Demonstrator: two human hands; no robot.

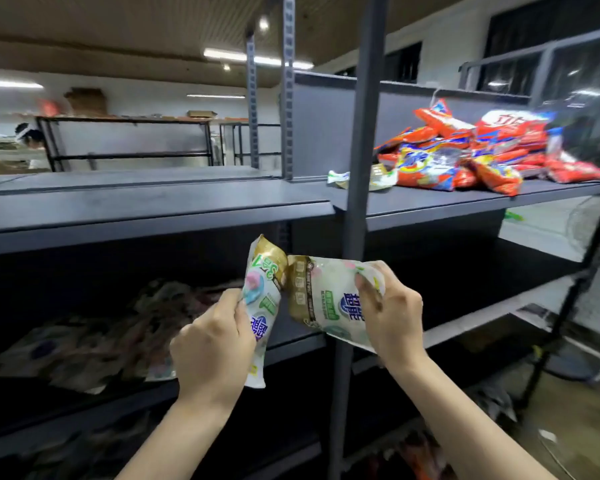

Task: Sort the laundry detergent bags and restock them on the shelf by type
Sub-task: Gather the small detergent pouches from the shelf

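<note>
Detergent bags [321,299], one per hand

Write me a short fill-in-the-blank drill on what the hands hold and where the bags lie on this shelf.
1. The left hand and the right hand each grip one ____ bag.
2. The heap of bags on the upper shelf board is mostly ____ in colour.
3. A lone white-and-green bag lies to the ____ of that heap.

Missing words: white-and-green; red; left
</note>
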